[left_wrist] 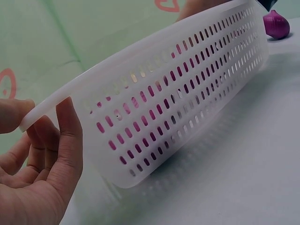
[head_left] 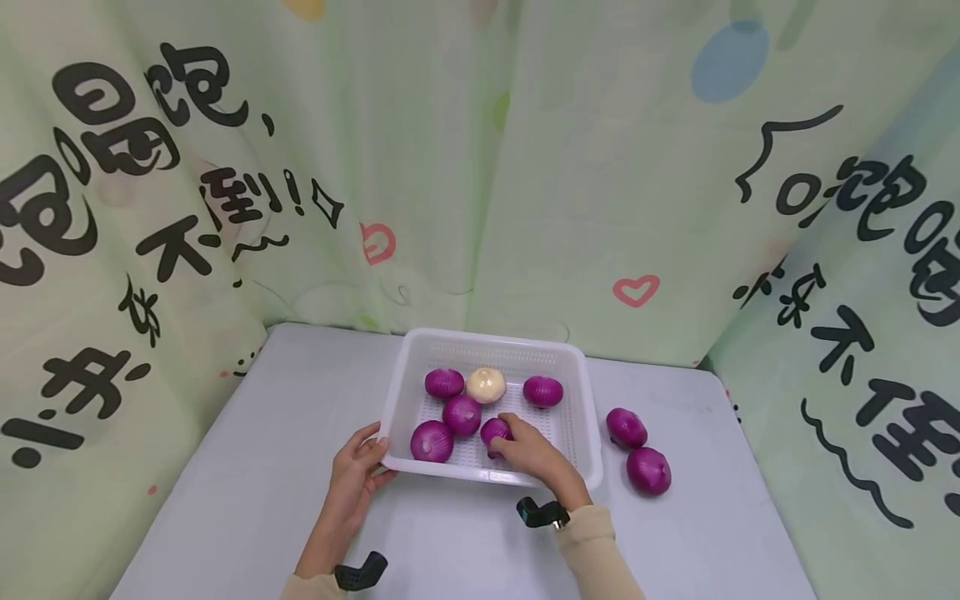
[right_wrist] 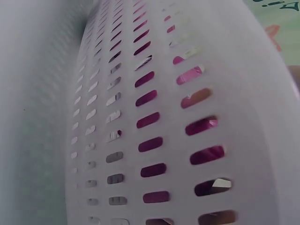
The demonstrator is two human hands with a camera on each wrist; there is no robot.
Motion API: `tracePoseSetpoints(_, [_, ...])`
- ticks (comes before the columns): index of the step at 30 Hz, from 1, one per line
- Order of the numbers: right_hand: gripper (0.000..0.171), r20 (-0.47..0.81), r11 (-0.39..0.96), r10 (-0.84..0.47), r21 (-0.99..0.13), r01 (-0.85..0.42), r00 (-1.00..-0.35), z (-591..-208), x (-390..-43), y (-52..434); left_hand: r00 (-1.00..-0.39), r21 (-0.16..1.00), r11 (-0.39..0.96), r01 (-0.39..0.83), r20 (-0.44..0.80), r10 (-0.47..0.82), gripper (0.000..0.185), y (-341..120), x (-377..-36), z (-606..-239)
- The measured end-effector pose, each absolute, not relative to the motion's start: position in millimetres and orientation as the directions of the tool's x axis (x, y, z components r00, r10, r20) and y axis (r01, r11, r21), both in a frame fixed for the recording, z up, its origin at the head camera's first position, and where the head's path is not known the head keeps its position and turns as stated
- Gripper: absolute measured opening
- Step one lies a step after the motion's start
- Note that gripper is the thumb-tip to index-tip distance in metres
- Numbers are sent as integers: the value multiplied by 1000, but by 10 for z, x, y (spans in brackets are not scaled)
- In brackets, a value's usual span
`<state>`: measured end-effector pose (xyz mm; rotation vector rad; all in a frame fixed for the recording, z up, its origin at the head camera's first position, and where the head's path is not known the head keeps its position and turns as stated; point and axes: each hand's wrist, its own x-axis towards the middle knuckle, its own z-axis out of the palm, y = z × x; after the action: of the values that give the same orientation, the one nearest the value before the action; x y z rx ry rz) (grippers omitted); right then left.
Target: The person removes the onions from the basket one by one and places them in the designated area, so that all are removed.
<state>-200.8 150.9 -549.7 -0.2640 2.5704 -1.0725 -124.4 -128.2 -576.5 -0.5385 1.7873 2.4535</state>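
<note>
A white perforated plastic basket (head_left: 480, 335) holds several purple onions and one pale yellow onion (head_left: 486, 386). My left hand (head_left: 357, 467) grips the basket's rim at its near left corner; in the left wrist view the thumb lies over the rim and the fingers curl beneath it. Reaching over the near wall, my right hand (head_left: 534, 450) holds a purple onion (head_left: 495, 435) inside the basket, thumb and fingers around it. Left of that onion lie two purple onions, one (head_left: 461, 415) and another (head_left: 432, 442). The right wrist view shows mostly the slotted basket wall (right_wrist: 173, 140).
Two purple onions, one (head_left: 626, 428) and another (head_left: 648, 472), lie on the white table (head_left: 720, 517) to the right of the basket. A printed light green curtain (head_left: 480, 167) stands behind the table and along both sides. Black wrist cameras sit on both forearms.
</note>
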Motion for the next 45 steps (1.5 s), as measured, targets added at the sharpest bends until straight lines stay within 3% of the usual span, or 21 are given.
tracePoseSetpoints(7, [51, -269, 621, -261, -782, 52, -927, -5479, -2007, 1547, -937, 916, -319, -245, -308, -164, 49, -1273, -1249, -5769])
tracePoseSetpoints(26, [71, -261, 298, -151, -932, 207, -954, -5467, -2073, 1646, -936, 909, -330, -253, -316, -152, 52, -1293, -1229, -5758])
tracePoseSetpoints(30, [76, -259, 253, -147, -943, 217, -954, -5482, -2092, 1680, -938, 914, -320, -250, -310, -152, 51, -1289, -1230, -5745])
tracePoseSetpoints(45, [68, -199, -39, -129, -978, 205, -971, -5451, -2111, 1759, -939, 915, -314, -252, -310, -151, 51, -1278, -1222, -5743])
